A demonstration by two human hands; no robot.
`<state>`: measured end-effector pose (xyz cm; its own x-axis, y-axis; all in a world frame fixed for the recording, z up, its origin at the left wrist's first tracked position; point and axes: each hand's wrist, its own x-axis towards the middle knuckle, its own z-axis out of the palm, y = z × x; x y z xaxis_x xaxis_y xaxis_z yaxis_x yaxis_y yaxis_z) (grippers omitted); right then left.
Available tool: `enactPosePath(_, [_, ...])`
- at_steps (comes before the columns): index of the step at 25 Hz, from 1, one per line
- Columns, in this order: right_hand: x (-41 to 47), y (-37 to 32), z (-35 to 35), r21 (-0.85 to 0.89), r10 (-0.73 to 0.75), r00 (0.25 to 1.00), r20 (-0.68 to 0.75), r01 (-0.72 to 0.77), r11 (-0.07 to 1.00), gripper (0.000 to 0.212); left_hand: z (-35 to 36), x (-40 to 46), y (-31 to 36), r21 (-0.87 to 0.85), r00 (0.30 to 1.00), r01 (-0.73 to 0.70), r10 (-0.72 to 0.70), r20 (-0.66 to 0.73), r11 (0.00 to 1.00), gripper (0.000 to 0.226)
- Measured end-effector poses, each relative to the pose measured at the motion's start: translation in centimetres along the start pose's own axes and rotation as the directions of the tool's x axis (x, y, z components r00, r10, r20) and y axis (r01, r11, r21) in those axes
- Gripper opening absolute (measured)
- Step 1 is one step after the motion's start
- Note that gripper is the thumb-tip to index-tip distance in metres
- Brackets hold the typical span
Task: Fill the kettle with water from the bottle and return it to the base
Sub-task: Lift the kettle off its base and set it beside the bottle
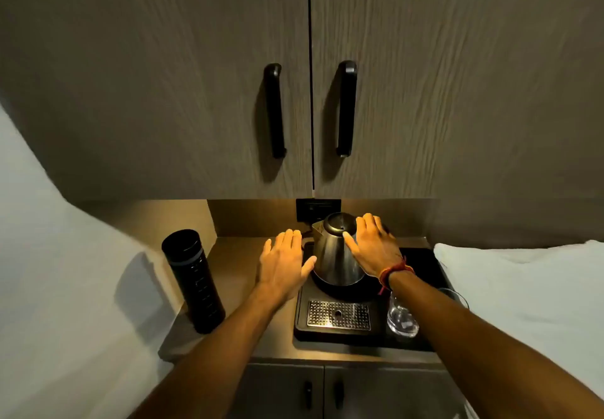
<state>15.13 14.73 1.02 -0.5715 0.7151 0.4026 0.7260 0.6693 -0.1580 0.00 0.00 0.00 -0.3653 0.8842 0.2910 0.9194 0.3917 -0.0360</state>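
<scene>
A steel kettle [335, 255] with a dark lid stands upright on its round black base [330, 288], at the back of a black tray [346, 337]. My left hand [284, 262] hovers flat just left of the kettle, fingers spread, thumb near the kettle's side. My right hand [376, 245] is spread over the kettle's right side, covering the handle area; whether it touches is unclear. A tall black bottle [192, 281] stands upright on the counter to the left, apart from both hands.
The tray holds a metal drip grate [338, 315] at the front and a clear glass [402, 319] to the right. Upper cabinet doors with black handles [274, 111] overhang the narrow counter [238, 288]. A wall socket [318, 209] sits behind the kettle. White fabric [523, 275] lies at the right.
</scene>
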Motion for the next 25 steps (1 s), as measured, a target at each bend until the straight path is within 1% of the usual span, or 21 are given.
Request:
enactPosePath(1, [1.4,0.3,0.5,0.047,0.031,0.999,0.022,-0.032,0.998,0.045,0.5,0.9,0.1,-0.019,0.999,0.027,-0.026,0.023,0.999,0.072])
enactPosePath(2, [2.7,0.5,0.9,0.088,0.069,0.994,0.082,-0.076,0.993,0.048,1.1,1.6,0.4,-0.039,0.998,0.058,-0.056,0.038,0.998,0.073])
enactPosePath(3, [4.2,0.6,1.6,0.076,0.084,0.986,0.141,-0.096,0.993,0.053,1.7,2.3,0.4,-0.041,0.996,0.083,-0.081,0.047,0.996,0.074])
enactPosePath(4, [5.3,0.3,1.6,0.076,0.126,0.963,0.238,-0.148,0.986,0.057,2.1,2.8,0.3,-0.049,0.994,0.093,-0.09,0.059,0.994,0.074])
enactPosePath(5, [6.2,0.1,1.8,0.056,0.132,0.949,0.286,-0.154,0.986,0.059,2.4,3.2,0.4,-0.052,0.992,0.105,-0.101,0.071,0.993,0.074])
enactPosePath(6, [6.8,-0.2,1.7,0.061,0.141,0.934,0.328,-0.17,0.984,0.056,2.7,3.5,0.5,-0.059,0.992,0.104,-0.1,0.072,0.993,0.074])
enactPosePath(7, [7.0,-0.2,1.9,0.099,0.148,0.937,0.318,-0.188,0.977,0.047,2.9,3.7,0.5,-0.066,0.992,0.104,-0.1,0.073,0.992,0.073])
enactPosePath(9, [7.3,-0.2,2.1,0.28,0.189,0.921,0.341,-0.291,0.915,0.025,3.1,4.5,0.2,-0.081,0.993,0.102,-0.097,0.069,0.991,0.072])
enactPosePath(10, [7.3,-0.1,1.9,0.351,0.202,0.907,0.37,-0.338,0.874,0.02,3.3,5.1,-0.1,-0.084,0.993,0.104,-0.098,0.069,0.991,0.072])
enactPosePath(11, [7.3,0.1,1.9,0.379,0.195,0.892,0.407,-0.359,0.853,0.017,3.3,5.8,-0.2,-0.084,0.992,0.11,-0.105,0.069,0.99,0.072])
enactPosePath(13, [7.2,1.1,2.1,0.357,0.16,0.842,0.515,-0.38,0.854,0.014,3.1,6.5,-0.2,-0.045,0.993,0.106,-0.102,0.066,0.993,0.069])
enactPosePath(14, [7.3,1.7,2.1,0.332,0.143,0.791,0.594,-0.403,0.853,0.013,3.1,7.0,-0.2,-0.017,0.995,0.092,-0.092,0.047,0.996,0.067])
enactPosePath(15, [7.3,2.2,2.2,0.316,0.121,0.735,0.667,-0.426,0.848,0.019,3.0,7.3,-0.2,0.0,0.996,0.086,-0.086,0.036,0.996,0.064])
enactPosePath(16, [7.5,2.6,2.2,0.294,0.113,0.706,0.699,-0.428,0.854,0.029,2.5,7.5,-0.3,-0.005,0.996,0.085,-0.084,0.033,0.996,0.061])
enactPosePath(17, [7.5,3.0,2.1,0.276,0.12,0.709,0.695,-0.417,0.866,0.037,2.2,7.7,-0.3,-0.03,0.997,0.075,-0.075,0.023,0.997,0.058])
enactPosePath(18, [7.6,3.5,1.9,0.294,0.128,0.736,0.665,-0.416,0.861,0.038,1.9,7.9,-0.1,-0.075,0.999,0.04,-0.042,-0.021,0.996,0.053])
enactPosePath(20, [7.4,4.5,2.4,0.333,0.152,0.781,0.606,-0.422,0.843,0.023,1.5,7.7,0.1,-0.158,0.994,-0.064,0.049,-0.096,0.985,0.041])
enactPosePath(21, [7.4,5.0,2.7,0.32,0.186,0.79,0.584,-0.434,0.842,0.029,1.2,7.7,0.2,-0.147,0.99,-0.092,0.074,-0.122,0.985,0.041])
enactPosePath(22, [7.2,5.6,3.0,0.299,0.218,0.793,0.569,-0.446,0.844,0.037,1.1,7.8,0.0,-0.131,0.989,-0.096,0.08,-0.122,0.987,0.044])
enactPosePath(23, [7.1,5.9,3.3,0.289,0.251,0.796,0.551,-0.464,0.837,0.04,1.1,7.8,-0.3,-0.116,0.991,-0.086,0.073,-0.11,0.99,0.054])
enactPosePath(25, [7.0,6.2,3.9,0.316,0.291,0.823,0.488,-0.477,0.82,0.04,1.2,7.6,-0.5,-0.107,0.993,-0.083,0.073,-0.093,0.991,0.086])
